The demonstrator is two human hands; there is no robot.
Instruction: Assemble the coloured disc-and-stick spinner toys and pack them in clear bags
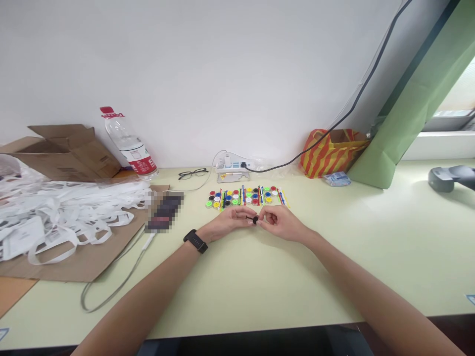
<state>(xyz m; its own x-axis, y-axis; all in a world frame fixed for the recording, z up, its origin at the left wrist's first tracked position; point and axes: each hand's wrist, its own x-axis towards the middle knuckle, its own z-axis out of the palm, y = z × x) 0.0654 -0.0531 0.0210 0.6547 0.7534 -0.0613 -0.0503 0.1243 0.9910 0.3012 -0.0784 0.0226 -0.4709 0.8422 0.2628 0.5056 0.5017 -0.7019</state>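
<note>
In the head view, my left hand point(224, 223) and my right hand point(284, 222) meet over the table, fingertips close together. Between them is a small black piece point(256, 220) with a round disc and a thin stem. My left fingers pinch it from the left, and my right thumb and forefinger close on the disc side. Just beyond my hands lie coloured round discs point(235, 196) in red, blue, green, yellow, white and black. Thin coloured sticks point(243, 195) lie in upright bundles between the disc groups.
Behind the discs stand a power strip point(233, 164) and eyeglasses point(193, 173). To the left are a phone point(165, 210) on a cable, white straps point(85, 207), a bottle point(133, 151) and a cardboard box point(74, 155). A striped bag point(330, 155) sits back right, near a green curtain point(404, 113).
</note>
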